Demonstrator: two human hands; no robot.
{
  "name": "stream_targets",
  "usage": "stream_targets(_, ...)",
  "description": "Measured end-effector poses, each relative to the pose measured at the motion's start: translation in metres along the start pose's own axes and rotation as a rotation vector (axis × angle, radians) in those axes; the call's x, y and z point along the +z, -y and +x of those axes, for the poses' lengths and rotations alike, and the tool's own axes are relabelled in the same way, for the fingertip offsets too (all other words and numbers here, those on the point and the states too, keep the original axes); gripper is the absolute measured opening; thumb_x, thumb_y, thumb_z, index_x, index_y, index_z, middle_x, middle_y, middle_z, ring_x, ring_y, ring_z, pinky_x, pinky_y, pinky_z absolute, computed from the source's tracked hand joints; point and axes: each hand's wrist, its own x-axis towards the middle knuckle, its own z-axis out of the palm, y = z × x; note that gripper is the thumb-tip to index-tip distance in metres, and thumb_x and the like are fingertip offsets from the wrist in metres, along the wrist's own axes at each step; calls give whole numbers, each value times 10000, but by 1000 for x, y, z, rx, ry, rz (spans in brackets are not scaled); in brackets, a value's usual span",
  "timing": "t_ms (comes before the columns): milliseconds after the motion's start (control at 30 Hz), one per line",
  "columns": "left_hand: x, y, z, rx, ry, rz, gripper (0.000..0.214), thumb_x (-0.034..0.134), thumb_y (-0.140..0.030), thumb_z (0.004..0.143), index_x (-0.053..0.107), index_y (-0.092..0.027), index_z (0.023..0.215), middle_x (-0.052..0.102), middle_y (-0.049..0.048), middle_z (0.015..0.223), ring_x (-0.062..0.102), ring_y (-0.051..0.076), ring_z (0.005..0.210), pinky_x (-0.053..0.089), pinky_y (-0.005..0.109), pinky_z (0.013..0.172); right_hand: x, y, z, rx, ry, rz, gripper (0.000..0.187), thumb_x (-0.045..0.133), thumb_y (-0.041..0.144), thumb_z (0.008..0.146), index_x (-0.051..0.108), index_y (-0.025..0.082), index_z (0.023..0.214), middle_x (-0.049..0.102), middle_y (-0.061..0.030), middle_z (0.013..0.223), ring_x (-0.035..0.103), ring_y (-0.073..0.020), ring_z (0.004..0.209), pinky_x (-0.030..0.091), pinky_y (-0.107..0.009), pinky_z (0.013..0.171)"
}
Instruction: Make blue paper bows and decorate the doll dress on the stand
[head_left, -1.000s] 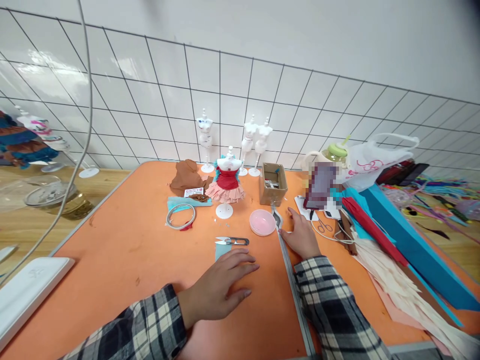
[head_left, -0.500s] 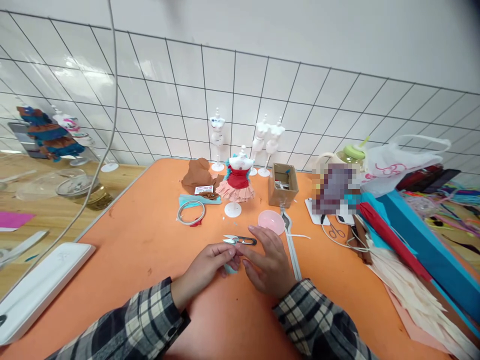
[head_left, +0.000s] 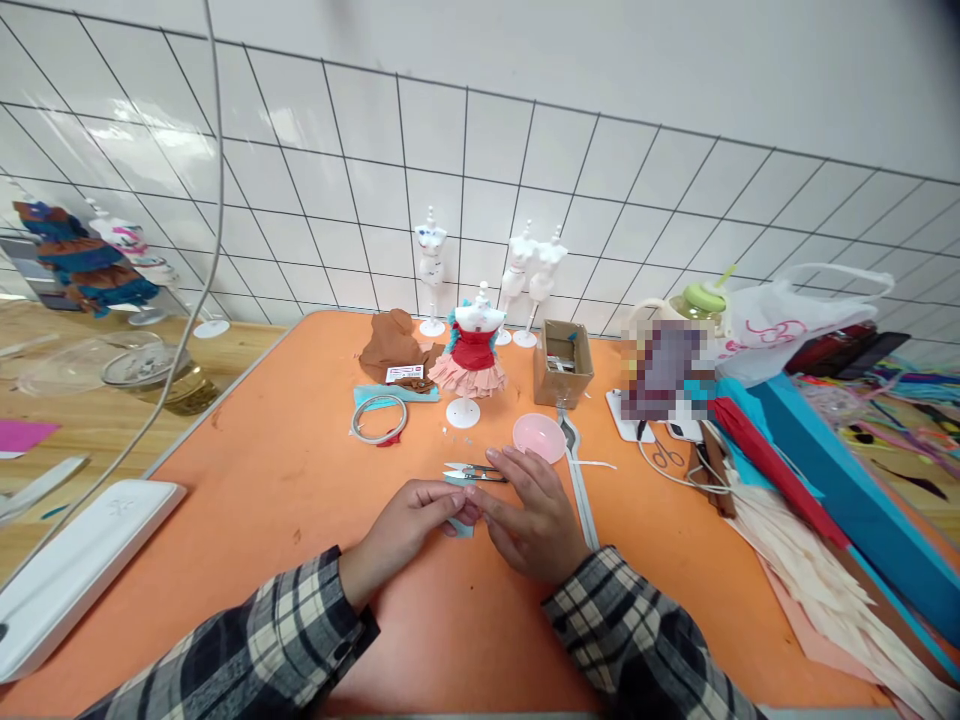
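My left hand is closed, pinching a small light blue piece, paper or cloth, that hangs below the fingertips. Opposite it, my right hand has its index fingertip against the left fingertips, with thumb and other fingers apart. Just beyond the hands lie thread snips, blades pointing left and handle partly behind the right fingers. A pink bowl sits past the right hand. Further back stands a small white dress form in a red bodice and a ruffled peach skirt.
Three bare white dress forms stand along the tiled wall. A cardboard box, a grey zipper and a wire ring lie about the orange tabletop. Scissors and folded coloured material are at right, a white power bank at left.
The view has shifted slightly, so everything appears a little higher and to the left. More of the light blue piece shows under the left fingers. Both hands keep nearly the same pose.
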Motion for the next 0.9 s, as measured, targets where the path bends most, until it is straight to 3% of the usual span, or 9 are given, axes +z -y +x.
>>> stream_targets(300, 1, 0, 0, 33, -22, 49, 392, 621, -486, 810, 760, -119, 826, 754, 104, 824, 675, 205, 751, 511, 284, 685, 3, 1, 0, 10, -38, 94, 509, 554, 156, 829, 535, 301, 1317, 407, -89, 1473, 394, -279, 1334, 376, -522, 1040)
stream_targets(533, 1, -2, 0, 54, -41, 67, 394, 617, -487, 809, 760, -119, 828, 750, 100, 800, 666, 193, 737, 503, 270, 671, 10, 6, -2, 158, -31, 283, 454, 524, 173, 875, 547, 298, 1311, 347, -74, 1510, 421, -246, 1318, 412, -460, 1030)
stream_targets(900, 2, -4, 3, 128, -67, 137, 342, 632, -457, 795, 741, -134, 763, 747, 73, 768, 653, 192, 729, 511, 288, 713, 6, 4, -1, 117, 28, 217, 460, 527, 175, 872, 558, 281, 1319, 367, -96, 1507, 448, -253, 1286, 388, -487, 1037)
